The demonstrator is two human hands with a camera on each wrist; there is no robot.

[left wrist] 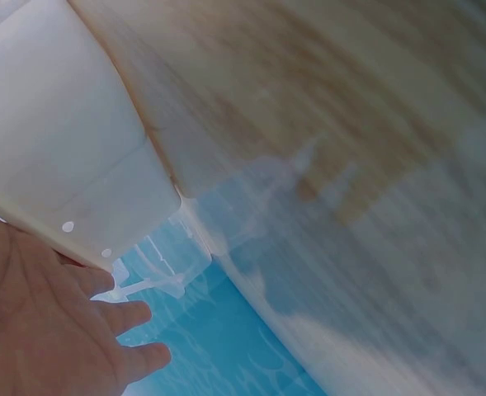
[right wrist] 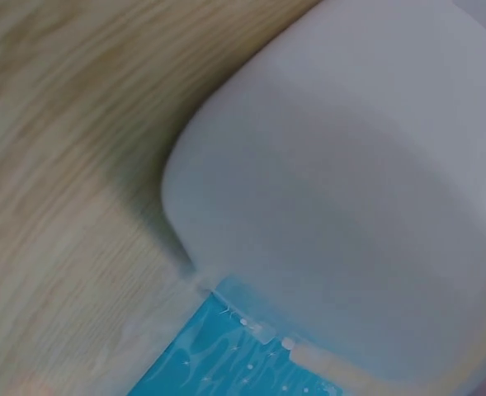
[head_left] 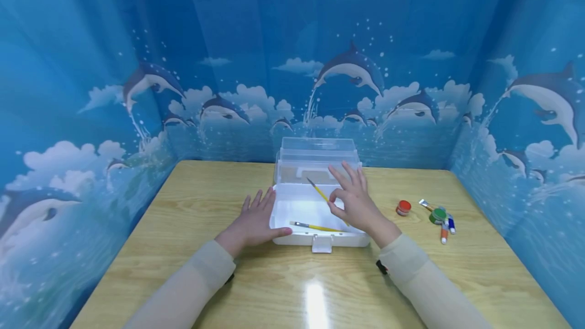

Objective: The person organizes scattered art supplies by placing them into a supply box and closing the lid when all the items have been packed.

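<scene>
A white plastic box stands on the table with its clear lid raised at the back. Over its inside, my right hand pinches a yellow-handled paintbrush between thumb and forefinger, the dark pointed tip aimed up and left. The other fingers are spread. A second yellow paintbrush, with a flat tip, lies in the box along the front wall. My left hand rests at the box's left edge, fingers straight. In the left wrist view its fingers lie beside the white wall. The right wrist view shows the box's side.
To the right of the box sit a red-topped paint jar and a green-topped jar. Around the green one lie a flat paintbrush, an orange paint tube and a blue tube. Dolphin-print curtains enclose the table.
</scene>
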